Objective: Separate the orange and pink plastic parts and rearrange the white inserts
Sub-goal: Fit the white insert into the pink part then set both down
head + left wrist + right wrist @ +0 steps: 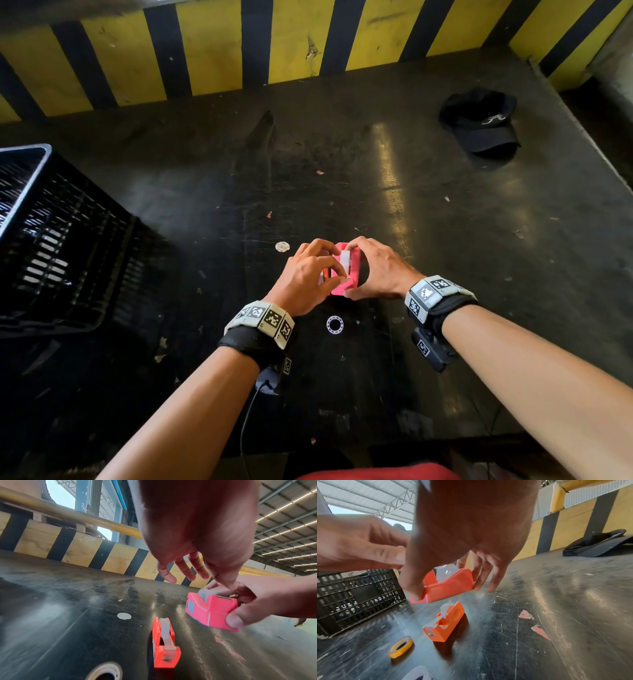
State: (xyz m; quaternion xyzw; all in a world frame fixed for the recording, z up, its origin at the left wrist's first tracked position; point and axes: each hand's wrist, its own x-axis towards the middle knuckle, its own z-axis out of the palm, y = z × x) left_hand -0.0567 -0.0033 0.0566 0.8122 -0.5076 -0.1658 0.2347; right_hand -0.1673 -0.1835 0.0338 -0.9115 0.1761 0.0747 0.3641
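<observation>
My right hand (354, 270) grips the pink plastic part (212, 609) just above the black table, thumb on one end and fingers on the other. A white insert (205, 593) sits in the top of the pink part, and my left hand (337, 265) pinches it from above with the other fingers spread. Separate from it, the smaller orange part (164, 646) stands on the table below my left hand with its own white insert (444, 609) in it. In the head view my left hand mostly hides the orange part (325, 274).
A loose ring (334, 324) lies on the table (445, 240) near my wrists, and a white disc (282, 246) lies left of my hands. A black slatted crate (61, 246) stands at the left, a black cap (479, 123) at the far right. A striped yellow-black wall (212, 48) backs the table.
</observation>
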